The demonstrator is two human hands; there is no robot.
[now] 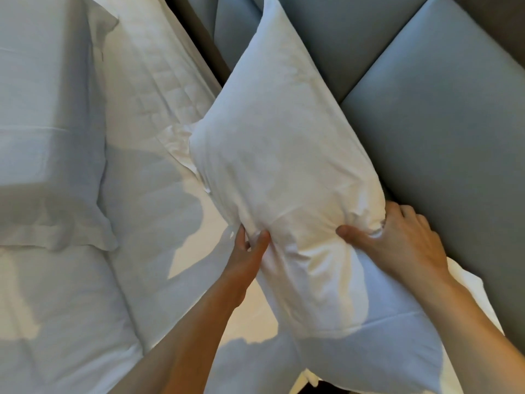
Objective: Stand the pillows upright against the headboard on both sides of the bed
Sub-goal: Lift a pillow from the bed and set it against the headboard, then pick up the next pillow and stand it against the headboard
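A plump white pillow [287, 155] stands on its long edge and leans toward the grey padded headboard [443, 115] on the right. My left hand [250, 251] pinches the pillow's near left side. My right hand [403, 240] grips its right side, fingers pressed between the pillow and the headboard. A second white pillow [48, 132] with a flanged border lies flat on the bed at the left. Part of another white pillow [369, 356] shows under my forearms at the bottom.
The white sheet [159, 194] covers the mattress between the two pillows, with a quilted patch near the top. A dark gap [199, 35] runs between the mattress and the headboard panels. Folded white bedding [56, 322] lies at the lower left.
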